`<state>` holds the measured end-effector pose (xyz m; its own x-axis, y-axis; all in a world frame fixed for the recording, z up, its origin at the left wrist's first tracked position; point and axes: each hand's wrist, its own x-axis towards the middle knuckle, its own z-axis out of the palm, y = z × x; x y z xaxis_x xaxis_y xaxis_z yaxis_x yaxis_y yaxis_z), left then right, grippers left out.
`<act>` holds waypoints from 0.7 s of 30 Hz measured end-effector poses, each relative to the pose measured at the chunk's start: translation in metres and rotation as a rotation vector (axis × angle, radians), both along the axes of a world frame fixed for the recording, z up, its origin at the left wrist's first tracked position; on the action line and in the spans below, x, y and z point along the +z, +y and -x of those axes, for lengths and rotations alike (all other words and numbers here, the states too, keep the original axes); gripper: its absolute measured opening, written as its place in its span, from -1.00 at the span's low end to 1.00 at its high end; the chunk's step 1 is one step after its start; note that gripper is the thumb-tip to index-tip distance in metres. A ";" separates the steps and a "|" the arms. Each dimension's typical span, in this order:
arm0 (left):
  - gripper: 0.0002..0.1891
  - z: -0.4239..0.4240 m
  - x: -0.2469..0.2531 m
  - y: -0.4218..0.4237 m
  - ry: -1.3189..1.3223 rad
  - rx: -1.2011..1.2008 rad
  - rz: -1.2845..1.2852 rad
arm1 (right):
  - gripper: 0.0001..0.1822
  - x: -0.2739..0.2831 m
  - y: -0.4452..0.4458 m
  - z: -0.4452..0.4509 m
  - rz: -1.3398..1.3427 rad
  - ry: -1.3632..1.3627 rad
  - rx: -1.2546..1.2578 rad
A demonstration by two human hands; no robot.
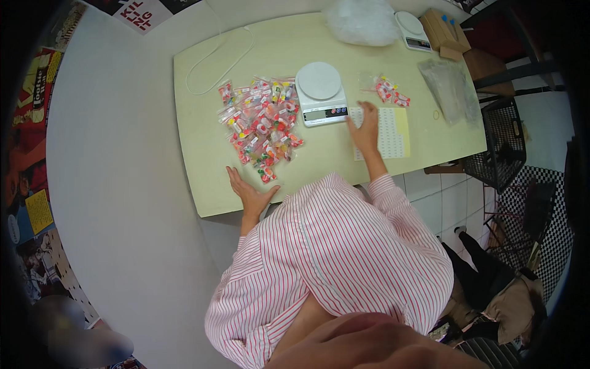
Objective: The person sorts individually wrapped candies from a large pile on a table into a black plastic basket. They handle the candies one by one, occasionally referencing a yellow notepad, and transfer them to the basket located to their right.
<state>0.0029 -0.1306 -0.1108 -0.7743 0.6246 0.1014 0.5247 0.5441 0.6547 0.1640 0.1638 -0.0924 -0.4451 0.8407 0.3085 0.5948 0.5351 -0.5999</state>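
Observation:
My left hand (251, 193) rests with fingers apart at the table's near left edge, just below a pile of small clear zip bags of wrapped candies (262, 127). Nothing is in it. To the right of the pile stands a white digital kitchen scale (321, 92) with a bare round platform. My right hand (366, 131), thumb and fingers spread and empty, is beside the scale's lower right corner, over a sheet of small printed labels (392, 133). Beyond that sheet lie a clear bag (367, 81) and a few loose wrapped candies (389, 91).
A large clear plastic bag (362, 23), a second white scale (412, 30) and a cardboard box (442, 32) stand along the far edge. Flat clear bags (445, 90) and a rubber band (436, 115) lie right. A black plastic crate (498, 143) is beside the table; another person (488, 276) is lower right.

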 end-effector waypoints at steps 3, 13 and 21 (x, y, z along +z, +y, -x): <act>0.28 -0.014 -0.003 0.013 0.055 0.036 0.055 | -0.37 -0.009 0.049 -0.031 -0.079 -0.090 -0.181; 0.26 -0.017 -0.008 0.026 0.202 0.054 0.017 | -0.34 -0.019 0.147 -0.058 -0.073 -0.550 0.008; 0.23 -0.026 -0.013 0.028 0.330 0.118 -0.043 | -0.69 -0.040 0.174 -0.079 -0.162 -0.299 0.051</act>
